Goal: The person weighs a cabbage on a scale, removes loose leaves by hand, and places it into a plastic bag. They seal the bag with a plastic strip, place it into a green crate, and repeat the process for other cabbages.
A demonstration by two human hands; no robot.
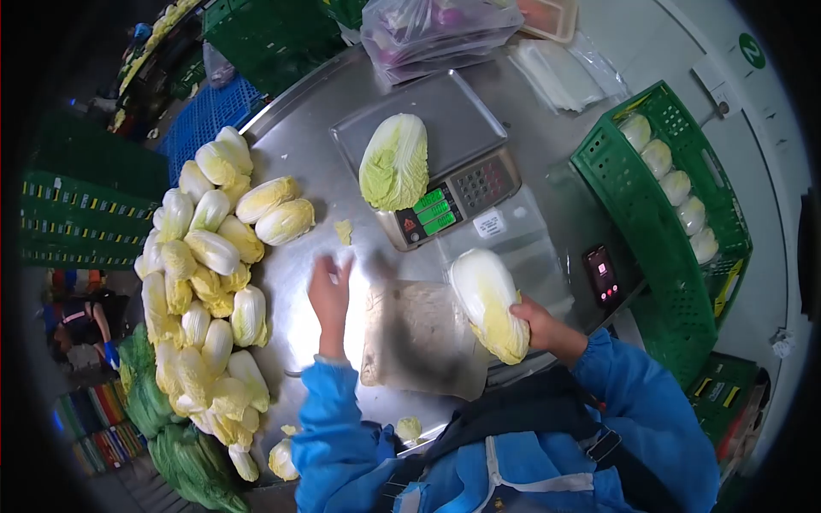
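Note:
My right hand point(545, 330) grips a napa cabbage point(486, 299) by its leafy yellow end, above the right side of a worn board point(419, 342). My left hand point(330, 295) is raised over the steel table, left of the board. Its fingers are slightly blurred but look apart, with nothing between them. A small torn leaf point(344, 232) lies just beyond it. A second, greener napa cabbage point(394, 162) rests on the scale point(462, 103), whose green display is lit. Many small napa cabbages point(205, 291) are heaped along the table's left side.
At the right stands a green crate point(641, 256) with several wrapped cabbages inside. A phone point(601, 275) and clear plastic bags point(513, 248) lie near it. Bagged purple produce point(436, 34) sits at the back. Dark green leaves point(184, 427) hang at the lower left; another person point(90, 325) is beyond.

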